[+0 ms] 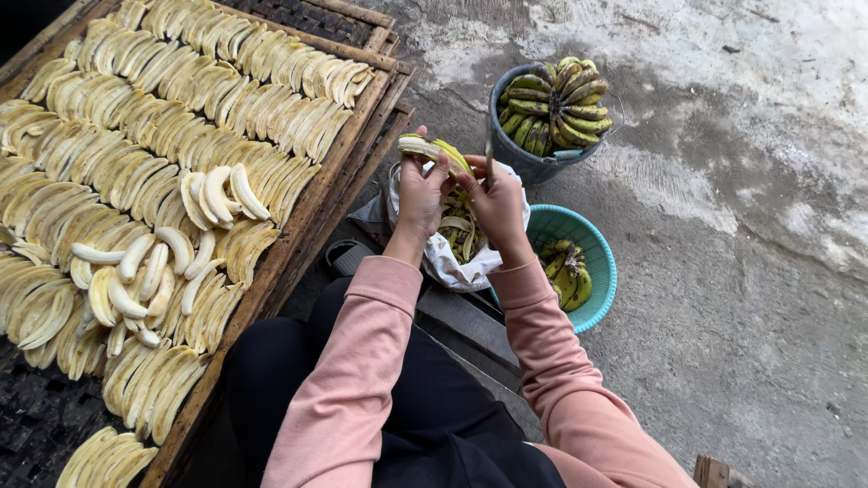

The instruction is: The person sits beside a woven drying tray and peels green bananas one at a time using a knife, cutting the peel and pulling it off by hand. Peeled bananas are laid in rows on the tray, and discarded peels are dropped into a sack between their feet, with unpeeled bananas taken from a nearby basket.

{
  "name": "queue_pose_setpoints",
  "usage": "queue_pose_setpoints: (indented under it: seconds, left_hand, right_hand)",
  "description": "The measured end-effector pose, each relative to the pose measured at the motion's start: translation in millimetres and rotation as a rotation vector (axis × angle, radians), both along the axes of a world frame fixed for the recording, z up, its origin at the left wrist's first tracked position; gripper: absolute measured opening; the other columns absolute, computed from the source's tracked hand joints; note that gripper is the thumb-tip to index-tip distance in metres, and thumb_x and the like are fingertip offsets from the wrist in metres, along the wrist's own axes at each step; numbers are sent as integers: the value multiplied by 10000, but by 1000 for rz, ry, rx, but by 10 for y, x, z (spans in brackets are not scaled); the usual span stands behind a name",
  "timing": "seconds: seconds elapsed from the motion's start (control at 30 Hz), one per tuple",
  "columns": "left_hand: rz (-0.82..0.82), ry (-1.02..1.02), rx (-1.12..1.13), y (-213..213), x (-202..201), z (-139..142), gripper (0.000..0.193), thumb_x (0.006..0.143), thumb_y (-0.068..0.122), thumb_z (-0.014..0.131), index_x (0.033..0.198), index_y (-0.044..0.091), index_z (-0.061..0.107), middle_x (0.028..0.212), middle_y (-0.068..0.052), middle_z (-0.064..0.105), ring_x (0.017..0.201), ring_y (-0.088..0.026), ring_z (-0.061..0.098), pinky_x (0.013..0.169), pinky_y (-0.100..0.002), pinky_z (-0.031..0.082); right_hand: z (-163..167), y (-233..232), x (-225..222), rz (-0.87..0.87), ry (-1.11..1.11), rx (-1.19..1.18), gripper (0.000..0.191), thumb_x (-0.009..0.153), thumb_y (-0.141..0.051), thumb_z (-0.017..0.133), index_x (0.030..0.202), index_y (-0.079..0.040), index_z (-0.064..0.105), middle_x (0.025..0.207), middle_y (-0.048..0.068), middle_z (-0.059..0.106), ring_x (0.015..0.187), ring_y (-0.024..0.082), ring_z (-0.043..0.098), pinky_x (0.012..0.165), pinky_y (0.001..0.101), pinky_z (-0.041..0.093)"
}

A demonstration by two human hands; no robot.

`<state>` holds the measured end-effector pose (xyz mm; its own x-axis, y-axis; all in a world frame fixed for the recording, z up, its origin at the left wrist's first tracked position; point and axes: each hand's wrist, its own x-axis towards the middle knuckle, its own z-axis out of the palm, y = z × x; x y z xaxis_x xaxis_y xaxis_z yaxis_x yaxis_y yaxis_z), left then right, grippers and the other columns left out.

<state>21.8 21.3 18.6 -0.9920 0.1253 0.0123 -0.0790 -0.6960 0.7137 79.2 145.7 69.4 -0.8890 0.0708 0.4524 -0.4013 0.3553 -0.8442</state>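
Inspector: Fingers of the left hand grip a half-peeled banana; the right hand pinches its peel, above the white bag.
Clerk: Advice?
Inspector: Strip lengthwise, support the flesh.
Clerk: Count?
Inspector: One grey bucket, one teal basket, one wooden tray; peeled bananas too many to count.

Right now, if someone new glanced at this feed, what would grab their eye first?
Probably the big wooden drying rack on the left, covered in rows of peeled bananas. Next, the left hand and right hand at centre, together holding a half-peeled banana over a white bag of peels. A grey bucket of green bananas stands beyond.
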Motion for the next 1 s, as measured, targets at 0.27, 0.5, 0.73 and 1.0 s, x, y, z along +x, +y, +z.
queue_pose_setpoints:
  seconds: [0.27, 0.5, 0.73, 1.0]
  left_hand:
    - [-170, 73, -164, -49, 89, 28, 394, 1097, 142, 528, 1469, 40, 453, 1220, -95, 650, 1031, -161, 658, 872, -341, 619]
    - [-625, 3, -177, -308, 138, 198, 352, 1112, 207, 430, 1302, -26, 614, 1130, -121, 741, 970, -164, 717, 867, -312, 599]
    - [-386, -71, -133, -94, -20, -83, 363, 1122, 232, 419, 1246, -25, 644, 1099, -116, 728, 949, -151, 714, 873, -301, 600]
    - [-15, 124, -752, 147, 44, -326, 333, 1103, 267, 466, 1108, 8, 676, 912, -77, 754, 820, -112, 681, 746, -284, 544]
  right_hand:
    - [-103, 82, -59, -377, 152, 520, 45, 1034, -48, 622, 1020, -6, 629, 866, 141, 678, 716, 276, 675, 627, 394, 535]
    - [-428, 652, -589, -520, 20, 558, 51, 1021, -53, 574, 999, -20, 607, 954, 173, 691, 833, 414, 679, 707, 499, 527]
    - [-844, 572, -481, -170, -32, 190, 343, 998, -209, 624, 1291, -39, 670, 793, 107, 627, 634, 259, 610, 581, 380, 500]
    - [-159, 136, -260, 100, -253, -443, 370, 1100, -253, 605, 1273, 68, 670, 788, 15, 658, 527, 45, 498, 440, 228, 367]
